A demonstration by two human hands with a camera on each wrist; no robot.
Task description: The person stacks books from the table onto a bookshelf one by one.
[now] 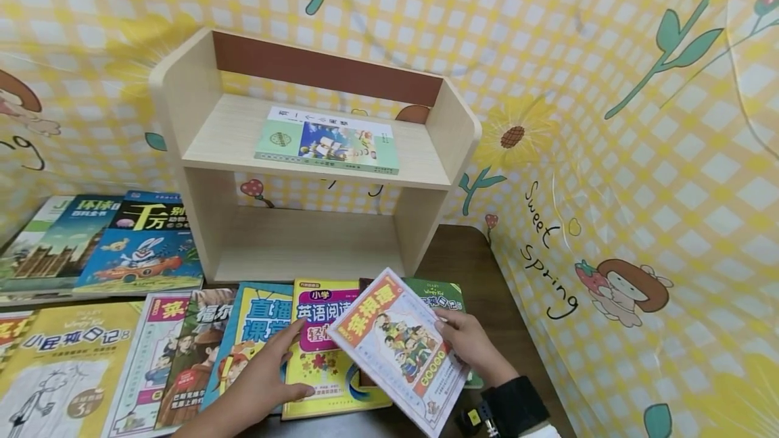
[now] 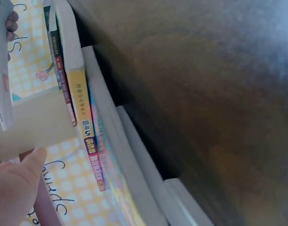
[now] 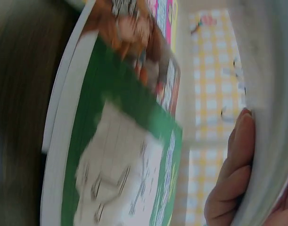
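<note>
I have the dark desk (image 1: 481, 269) beneath everything, the pale two-tier shelf (image 1: 310, 249) standing on it, and a row of books (image 1: 258, 316) in front. The white-and-orange book (image 1: 402, 343) is held slantwise above that row's right end, before the shelf; a green-and-white book (image 1: 347, 140) lies flat on the upper tier. My right hand (image 1: 471, 343) has a closed grip on its edge, while my left hand (image 1: 270, 363) has thumb and fingers spread, holding nothing I can see. I judge this a carrying step; next calls for a firm right grip, with left-hand support at the opposite edge.
</note>
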